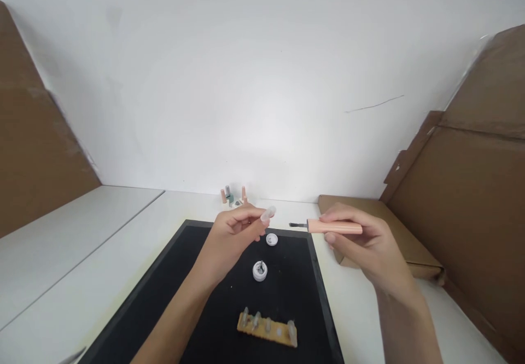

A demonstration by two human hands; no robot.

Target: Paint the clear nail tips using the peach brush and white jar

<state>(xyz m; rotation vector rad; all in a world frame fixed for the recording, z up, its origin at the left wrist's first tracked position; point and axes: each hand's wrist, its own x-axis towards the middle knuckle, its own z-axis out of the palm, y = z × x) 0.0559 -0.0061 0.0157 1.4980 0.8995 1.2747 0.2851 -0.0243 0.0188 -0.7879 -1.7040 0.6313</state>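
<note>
Between the thumb and fingers of my left hand (235,235) is a translucent false nail (268,213), held up over the far edge of the black mat. My right hand (363,241) pinches the peach handle of a nail polish brush (335,227). Its dark bristle tip points left toward the nail, with a gap between them. Below my hands, a small open white jar (260,271) with some dark matter inside stands on the mat. A round white lid (271,239) lies behind it. Nearer to me, a tan strip (266,330) carries several translucent false nails.
A black mat (221,298) covers the middle of the white table. Several nail polish bottles (228,193) stand by the back wall. A flat cardboard box (369,211) lies at the right, and cardboard panels (479,200) rise on both sides.
</note>
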